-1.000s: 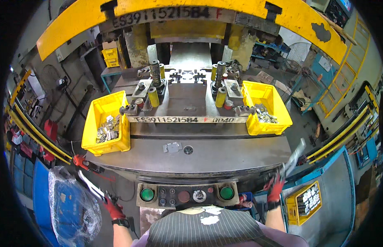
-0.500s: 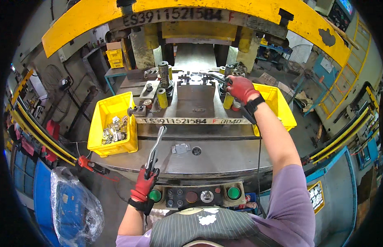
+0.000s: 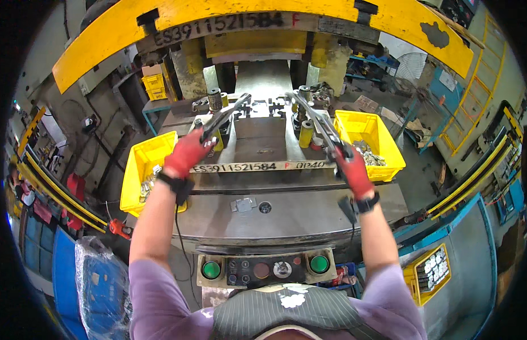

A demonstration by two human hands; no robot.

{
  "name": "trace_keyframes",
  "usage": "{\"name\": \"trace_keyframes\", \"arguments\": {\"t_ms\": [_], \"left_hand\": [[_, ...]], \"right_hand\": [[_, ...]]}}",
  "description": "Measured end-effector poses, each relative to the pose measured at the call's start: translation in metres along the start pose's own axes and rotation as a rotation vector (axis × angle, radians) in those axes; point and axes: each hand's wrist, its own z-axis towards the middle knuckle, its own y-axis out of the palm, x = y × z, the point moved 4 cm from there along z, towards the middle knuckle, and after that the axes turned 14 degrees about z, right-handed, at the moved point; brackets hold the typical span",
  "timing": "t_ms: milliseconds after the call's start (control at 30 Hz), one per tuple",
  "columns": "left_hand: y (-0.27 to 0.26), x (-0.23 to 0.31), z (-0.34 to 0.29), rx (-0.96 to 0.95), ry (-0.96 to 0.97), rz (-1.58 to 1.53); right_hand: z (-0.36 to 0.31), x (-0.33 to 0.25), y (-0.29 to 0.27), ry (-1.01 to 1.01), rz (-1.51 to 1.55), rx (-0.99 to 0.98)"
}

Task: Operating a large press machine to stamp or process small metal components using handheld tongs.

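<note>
My left hand [image 3: 187, 153], in a red glove, is closed around the handles of long metal tongs [image 3: 222, 117]. These reach forward to the left side of the press die [image 3: 260, 135]. In my right hand [image 3: 355, 173], also red-gloved, is a second pair of tongs [image 3: 319, 122], slanting forward and left toward the die's right side. Both tips end beside small dark fixtures around a bright spot [image 3: 262, 107] at the back of the die. Whether either pair grips a part there is too small to tell. Wrist straps with cables circle both wrists.
A yellow bin [image 3: 133, 184] with metal parts stands at left, another yellow bin [image 3: 395, 153] with parts at right. The yellow press ram [image 3: 257, 11] hangs above. Flat metal pieces [image 3: 243, 204] lie on the press bed. Nearer me is a control panel [image 3: 266, 269] with green buttons.
My left hand has moved forward with its tongs from near the control panel to the die. My right hand has drawn back toward me, its tongs' tips still at the die.
</note>
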Motion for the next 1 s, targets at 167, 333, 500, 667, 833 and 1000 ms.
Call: {"name": "trace_keyframes", "arguments": {"t_ms": [167,333,500,667,833,1000], "left_hand": [[0.003,0.019,0.095,-0.232,0.087,0.211],[0.026,0.029,0.129,-0.447,0.085,0.298],[0.028,0.034,0.131,-0.426,0.072,0.084],[0.032,0.016,0.105,0.003,0.157,-0.325],[0.039,0.046,0.016,0.052,0.057,-0.466],[0.059,0.005,-0.107,0.083,-0.070,-0.459]], "right_hand": [[-0.117,0.052,-0.061,0.258,0.342,0.225],[-0.208,0.071,-0.142,0.347,0.155,0.471],[-0.248,0.070,-0.189,0.393,-0.022,0.556],[-0.197,0.071,-0.191,0.224,-0.158,0.547],[-0.130,0.104,-0.197,0.279,-0.495,0.645],[-0.116,0.174,-0.191,0.378,-0.548,0.580]]}}
